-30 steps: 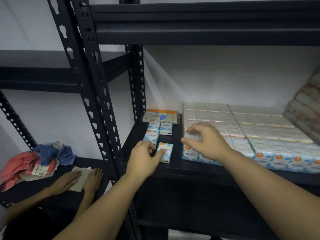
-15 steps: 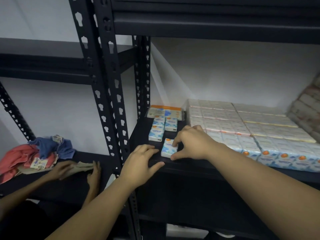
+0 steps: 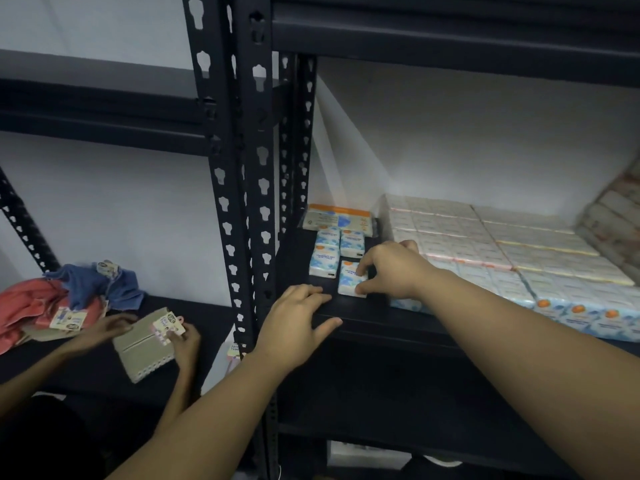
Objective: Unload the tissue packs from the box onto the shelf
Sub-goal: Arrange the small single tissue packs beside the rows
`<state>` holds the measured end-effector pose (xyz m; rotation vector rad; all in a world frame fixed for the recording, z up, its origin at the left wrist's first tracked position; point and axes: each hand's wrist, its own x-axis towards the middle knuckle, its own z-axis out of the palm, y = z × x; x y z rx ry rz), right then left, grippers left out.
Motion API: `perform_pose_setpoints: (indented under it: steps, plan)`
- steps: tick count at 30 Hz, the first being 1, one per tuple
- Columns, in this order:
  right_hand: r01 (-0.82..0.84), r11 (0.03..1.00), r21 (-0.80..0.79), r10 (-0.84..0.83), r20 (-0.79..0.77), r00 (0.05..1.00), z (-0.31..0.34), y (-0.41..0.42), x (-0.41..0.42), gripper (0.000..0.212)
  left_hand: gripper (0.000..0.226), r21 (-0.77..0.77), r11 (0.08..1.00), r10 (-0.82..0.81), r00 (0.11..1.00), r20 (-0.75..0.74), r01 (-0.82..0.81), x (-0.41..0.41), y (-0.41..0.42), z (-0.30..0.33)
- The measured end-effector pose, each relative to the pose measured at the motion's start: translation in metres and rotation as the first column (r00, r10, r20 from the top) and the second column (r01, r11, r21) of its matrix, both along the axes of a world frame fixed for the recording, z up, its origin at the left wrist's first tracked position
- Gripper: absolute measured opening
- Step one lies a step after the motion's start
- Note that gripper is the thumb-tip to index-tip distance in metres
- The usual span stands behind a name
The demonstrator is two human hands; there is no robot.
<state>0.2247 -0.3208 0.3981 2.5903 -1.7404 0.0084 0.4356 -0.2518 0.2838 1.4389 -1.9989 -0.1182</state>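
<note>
Small tissue pack [image 3: 350, 278] flat on black shelf [image 3: 381, 322], near edge, pinched by right hand [image 3: 391, 271] w/ thumb + fingers. Three loose packs [image 3: 337, 245] just behind; wrapped bulk packs [image 3: 502, 251] right. Left hand [image 3: 294, 318] spread flat on shelf lip.

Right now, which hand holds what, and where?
Right hand pinches the front tissue pack at its right edge. Left hand holds nothing, resting on the shelf.
</note>
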Motion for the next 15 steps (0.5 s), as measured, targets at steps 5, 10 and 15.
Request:
perform_pose_setpoints:
  steps: [5, 10, 15]
  plan:
    - [0.059, 0.998, 0.015, -0.058, -0.028, 0.998, 0.001, -0.010, 0.005, 0.042, 0.053, -0.010, 1.000, 0.009, 1.000, 0.000, -0.009, -0.001, 0.000, -0.001]
    - [0.083, 0.996, 0.019, -0.081, -0.070, 0.994, 0.003, -0.018, 0.013, 0.040, 0.054, -0.007, 1.000, 0.012, 1.000, 0.008, -0.012, -0.001, 0.001, 0.001]
    - [0.088, 0.996, 0.031, -0.086, -0.050, 0.995, 0.004, -0.025, 0.015, 0.040, 0.057, 0.040, 0.999, 0.006, 1.000, -0.018, -0.006, -0.001, 0.001, 0.005]
